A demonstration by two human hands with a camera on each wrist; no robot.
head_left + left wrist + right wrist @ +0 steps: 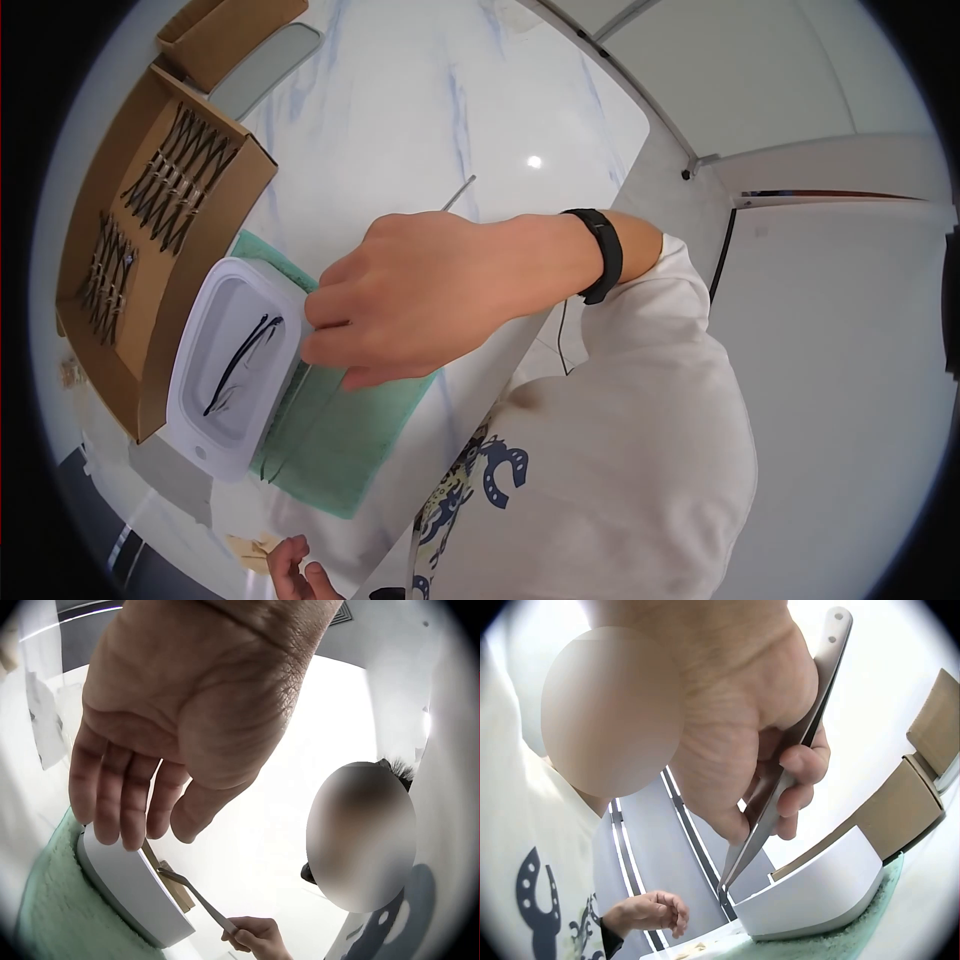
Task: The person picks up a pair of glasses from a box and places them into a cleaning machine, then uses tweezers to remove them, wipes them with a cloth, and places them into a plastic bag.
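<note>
Metal tweezers [780,776] are gripped in my right hand [739,712], their tips pointing down near the wall of a white oval container [814,892]. From above, my right hand [410,290] covers most of the tweezers [460,192] beside the container [205,452]; whether the tips hold anything is hidden. Inside the container lies a pair of dark-framed glasses [235,370]. My left hand [300,572] hovers at the bottom edge of the head view. In the left wrist view that hand [187,712] has loose fingers and holds nothing.
A green towel [330,440] lies under the container. Left of it, a cardboard box [210,235] holds several dark glasses frames [180,180] in two rows. Behind stand a second cardboard box [225,35] and a grey tray [265,75]. The table [400,110] is white marbled.
</note>
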